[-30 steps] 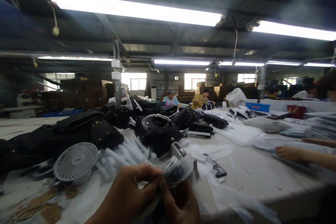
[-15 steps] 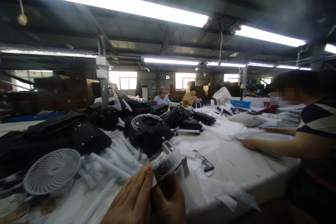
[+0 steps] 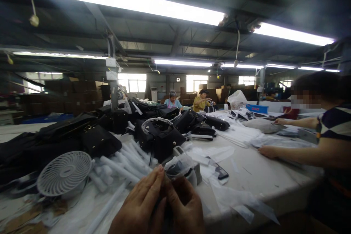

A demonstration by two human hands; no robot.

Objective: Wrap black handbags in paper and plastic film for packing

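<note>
Both hands are at the near edge of the table [image 3: 255,179], close together. The R hand [image 3: 188,206] is narrow: thumb and fingers curl around a wrapped piece [image 3: 179,165], dark inside, w/ clear plastic over it. The L hand [image 3: 138,201] has its fingers straight and close together, tips meeting the R fingers at the left side of the plastic; whether it also grips, I cannot tell, as its inner side is hidden. The wrapped piece is just above the R hand, in front of a grey object [image 3: 196,173].

About writing: the blue box [image 3: 256,108] at the back has reddish characters on its side, too small to read. The black bags [image 3: 161,140] carry small shiny metal parts; if these have a brand, I cannot tell at this dist. The phone [image 3: 221,170] lies on the table to the right, dark side up.

Left of the hands are white rolls [image 3: 120,164] and a white fan [image 3: 64,173], approx. side by side. On the far right, a co-worker w/ a dark-and-white sleeve [image 3: 337,122] has one hand [image 3: 270,151] on flat plastic sheets [image 3: 290,143].
</note>
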